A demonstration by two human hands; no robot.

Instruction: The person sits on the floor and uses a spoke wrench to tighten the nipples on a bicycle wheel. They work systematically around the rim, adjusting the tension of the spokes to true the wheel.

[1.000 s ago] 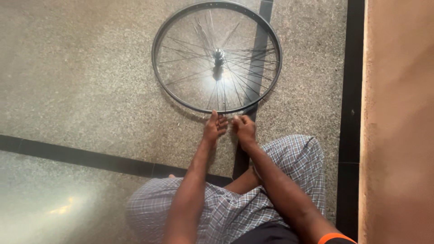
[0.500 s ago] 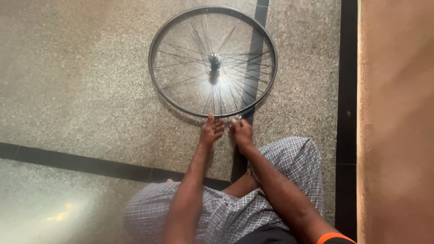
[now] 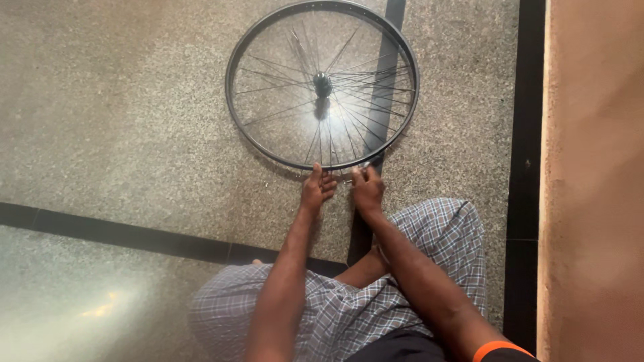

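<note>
Lying flat on the speckled floor (image 3: 121, 121), the wheel (image 3: 322, 84) is touched at its near rim by the left hand (image 3: 316, 188) and right hand (image 3: 367, 191); whether the fingers pinch anything cannot be told.

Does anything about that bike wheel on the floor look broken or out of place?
Nothing stands out. The wheel lies flat on the speckled floor, rim round, no tyre on it. The left hand and right hand are at its near rim.

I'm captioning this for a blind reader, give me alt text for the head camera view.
Both hands, left hand and right hand, touch the near rim of a spoked bicycle wheel lying flat on a speckled floor. The seated person wears checked cloth.
</note>
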